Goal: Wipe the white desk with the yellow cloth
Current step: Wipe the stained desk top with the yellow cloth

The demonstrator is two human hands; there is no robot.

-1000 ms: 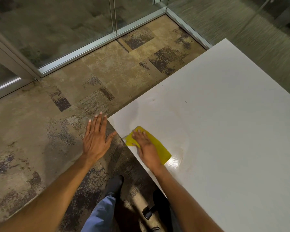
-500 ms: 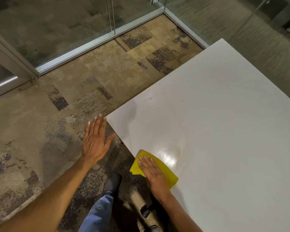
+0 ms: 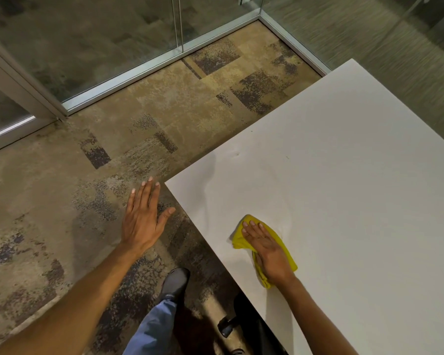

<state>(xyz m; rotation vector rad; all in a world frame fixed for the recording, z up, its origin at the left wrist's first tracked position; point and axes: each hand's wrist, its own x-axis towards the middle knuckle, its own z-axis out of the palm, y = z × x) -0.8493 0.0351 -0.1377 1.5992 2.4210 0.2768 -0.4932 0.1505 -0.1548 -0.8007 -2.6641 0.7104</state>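
The white desk [image 3: 344, 175] fills the right side of the view, its near corner pointing left. The yellow cloth [image 3: 239, 240] lies crumpled on the desk close to the near edge. My right hand [image 3: 269, 252] presses flat on top of the cloth, fingers pointing up and left, and covers its middle. My left hand [image 3: 141, 221] hovers open over the carpet, just left of the desk corner, fingers spread and holding nothing.
Patterned brown carpet [image 3: 164, 111] lies left of the desk. A glass wall with a metal frame [image 3: 128, 80] runs along the far side. My dark shoe [image 3: 174, 283] and a black chair caster [image 3: 226, 326] sit below the desk's near edge.
My right hand slid the cloth toward me along the desk's edge, then rightward away from the edge onto the surface. My left hand stayed almost still.
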